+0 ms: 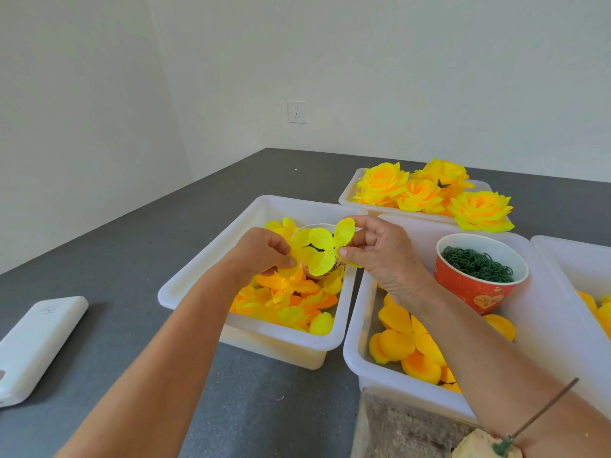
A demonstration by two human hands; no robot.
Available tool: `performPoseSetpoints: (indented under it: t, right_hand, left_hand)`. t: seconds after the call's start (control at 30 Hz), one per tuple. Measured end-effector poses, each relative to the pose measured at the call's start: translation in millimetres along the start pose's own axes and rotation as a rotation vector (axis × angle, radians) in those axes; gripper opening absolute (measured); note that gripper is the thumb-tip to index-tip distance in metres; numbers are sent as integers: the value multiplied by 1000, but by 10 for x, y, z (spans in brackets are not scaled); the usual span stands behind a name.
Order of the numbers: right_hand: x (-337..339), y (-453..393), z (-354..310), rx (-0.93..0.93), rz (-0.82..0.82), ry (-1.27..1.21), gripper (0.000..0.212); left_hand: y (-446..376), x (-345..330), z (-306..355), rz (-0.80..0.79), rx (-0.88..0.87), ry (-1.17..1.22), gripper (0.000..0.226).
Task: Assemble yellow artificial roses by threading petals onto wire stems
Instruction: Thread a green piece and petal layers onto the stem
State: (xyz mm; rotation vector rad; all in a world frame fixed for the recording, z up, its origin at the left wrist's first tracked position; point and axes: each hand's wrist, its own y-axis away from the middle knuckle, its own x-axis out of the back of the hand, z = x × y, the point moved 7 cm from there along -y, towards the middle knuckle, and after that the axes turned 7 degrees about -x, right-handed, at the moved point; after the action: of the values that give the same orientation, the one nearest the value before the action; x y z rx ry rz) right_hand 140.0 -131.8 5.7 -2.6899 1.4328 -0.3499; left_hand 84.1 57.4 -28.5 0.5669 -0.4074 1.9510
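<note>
Pretty bright, even daylight here, soft and diffuse, nothing harsh. Can't really tell where it comes from. The white walls (pixel 429 61) look flat with a slight greenish-grey cast. Shadows are faint, just a soft one on the grey table (pixel 165 226) beside the white power bank (pixel 36 348) and under the tub (pixel 264 345) rims. No real glare; the yellows of the finished roses (pixel 426 193) run very saturated, almost glowing. Wide-angle lens bends the table edge and stretches the forearms near the bottom. Centre is sharp, while the bottom right corner goes soft and blurry.
</note>
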Motion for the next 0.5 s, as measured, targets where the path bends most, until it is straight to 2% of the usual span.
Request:
performPoseSetpoints:
  t: [0.17, 0.3, 0.4, 0.5]
  right_hand:
    - [60, -2, 24, -18, 44, -76, 29]
    - [47, -9, 22, -50, 13, -161, 28]
    - [-2, 2, -21, -39, -49, -199, 27]
    - [-12, 22, -34, -18, -26, -91, 26]
  left_hand:
    - [4, 31, 75, 81, -55, 215, 15]
    - [40, -41, 210, -1, -172, 255, 29]
    - [59, -99, 279, -62, -240, 254, 24]
    - [103, -144, 348, -136, -305, 276, 20]
